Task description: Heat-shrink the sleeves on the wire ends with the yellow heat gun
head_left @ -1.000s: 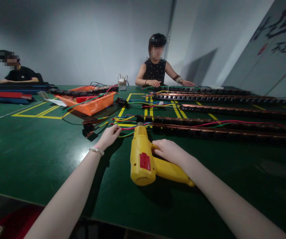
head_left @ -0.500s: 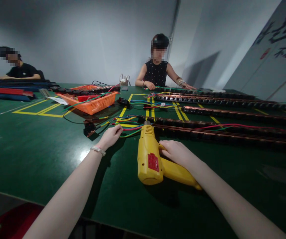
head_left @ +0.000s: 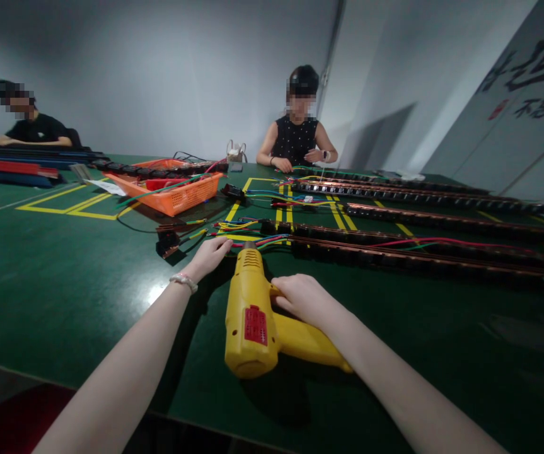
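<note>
My right hand (head_left: pixel 302 297) is wrapped round the handle of a yellow heat gun (head_left: pixel 250 315), whose nozzle points away from me at a bundle of coloured wires (head_left: pixel 257 240). My left hand (head_left: pixel 210 255), with a bracelet at the wrist, pinches those wires just left of the nozzle. The wires run from the end of a long black and copper rail (head_left: pixel 394 255) that lies across the green table (head_left: pixel 63 277).
Several more rails (head_left: pixel 442 221) lie further back on the right. An orange basket (head_left: pixel 172 195) with wires stands at the back left, a black connector (head_left: pixel 167 241) near my left hand. One person sits opposite, another at the far left.
The heat gun has shifted left and nearer to me with my right hand. My left hand stays on the wires. The person opposite has drawn both hands in.
</note>
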Demonstrator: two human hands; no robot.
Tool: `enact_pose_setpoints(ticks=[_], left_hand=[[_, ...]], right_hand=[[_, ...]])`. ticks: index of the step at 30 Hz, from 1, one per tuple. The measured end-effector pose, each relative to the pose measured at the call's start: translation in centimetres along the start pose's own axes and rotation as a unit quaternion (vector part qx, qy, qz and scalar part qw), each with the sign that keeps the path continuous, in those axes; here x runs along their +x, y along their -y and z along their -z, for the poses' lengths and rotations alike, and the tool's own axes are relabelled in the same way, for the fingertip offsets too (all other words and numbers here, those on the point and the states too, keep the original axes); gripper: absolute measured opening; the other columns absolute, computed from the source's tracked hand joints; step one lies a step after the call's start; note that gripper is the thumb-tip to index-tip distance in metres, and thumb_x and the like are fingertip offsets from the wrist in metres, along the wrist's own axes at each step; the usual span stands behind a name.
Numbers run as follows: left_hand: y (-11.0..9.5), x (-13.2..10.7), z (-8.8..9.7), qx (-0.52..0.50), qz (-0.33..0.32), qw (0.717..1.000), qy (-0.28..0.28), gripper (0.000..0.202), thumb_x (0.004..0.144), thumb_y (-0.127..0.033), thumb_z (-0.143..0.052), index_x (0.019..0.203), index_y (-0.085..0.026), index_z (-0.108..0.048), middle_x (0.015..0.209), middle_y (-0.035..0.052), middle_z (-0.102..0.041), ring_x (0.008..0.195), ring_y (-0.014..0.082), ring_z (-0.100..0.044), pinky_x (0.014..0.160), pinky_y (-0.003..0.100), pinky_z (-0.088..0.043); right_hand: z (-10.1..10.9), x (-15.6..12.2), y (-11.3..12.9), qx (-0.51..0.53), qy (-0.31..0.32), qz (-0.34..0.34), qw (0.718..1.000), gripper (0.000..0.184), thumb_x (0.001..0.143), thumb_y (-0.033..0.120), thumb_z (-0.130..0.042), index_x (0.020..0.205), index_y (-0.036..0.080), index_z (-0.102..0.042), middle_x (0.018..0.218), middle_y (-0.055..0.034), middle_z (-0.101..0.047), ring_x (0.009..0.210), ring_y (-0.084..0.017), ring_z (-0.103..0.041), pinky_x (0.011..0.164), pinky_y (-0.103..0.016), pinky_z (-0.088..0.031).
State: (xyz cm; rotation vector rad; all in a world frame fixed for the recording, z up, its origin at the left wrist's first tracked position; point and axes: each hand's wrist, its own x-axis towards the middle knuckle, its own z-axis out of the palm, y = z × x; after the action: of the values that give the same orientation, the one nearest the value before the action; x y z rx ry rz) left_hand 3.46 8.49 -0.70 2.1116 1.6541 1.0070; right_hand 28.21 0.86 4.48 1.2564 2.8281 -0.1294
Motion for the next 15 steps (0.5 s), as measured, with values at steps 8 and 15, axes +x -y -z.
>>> enact_pose_setpoints(ticks=[8, 15], left_hand=[[-0.6, -0.3, 0.4, -0.039, 0.022, 0.999, -0.010, 0.049, 0.084, -0.056, -0.036, 0.071, -0.015, -0.059, 0.071, 0.0023, -0.061, 0.069, 0.0170, -0.052, 0.065, 0.025, -0.040], [-1.2, -1.0, 0.9, -0.038, 0.022, 0.999, -0.005, 0.047, 0.083, -0.056, -0.036, 0.072, -0.016, -0.057, 0.068, 0.0021, -0.058, 0.068, 0.0165, -0.050, 0.064, 0.026, -0.039]], right_hand=[[-0.5, 1.4, 2.0, -0.005, -0.018, 0.040, 0.999, 0.017, 0.087, 0.026, -0.047, 0.091, 0.017, -0.060, 0.097, -0.0090, -0.069, 0.089, -0.025, -0.065, 0.072, -0.031, -0.045], [-0.6, 1.2, 2.2, 0.009, -0.040, 0.045, 0.998, 0.016, 0.087, 0.024, -0.049, 0.092, 0.016, -0.061, 0.095, -0.0090, -0.070, 0.086, -0.025, -0.066, 0.069, -0.031, -0.047]])
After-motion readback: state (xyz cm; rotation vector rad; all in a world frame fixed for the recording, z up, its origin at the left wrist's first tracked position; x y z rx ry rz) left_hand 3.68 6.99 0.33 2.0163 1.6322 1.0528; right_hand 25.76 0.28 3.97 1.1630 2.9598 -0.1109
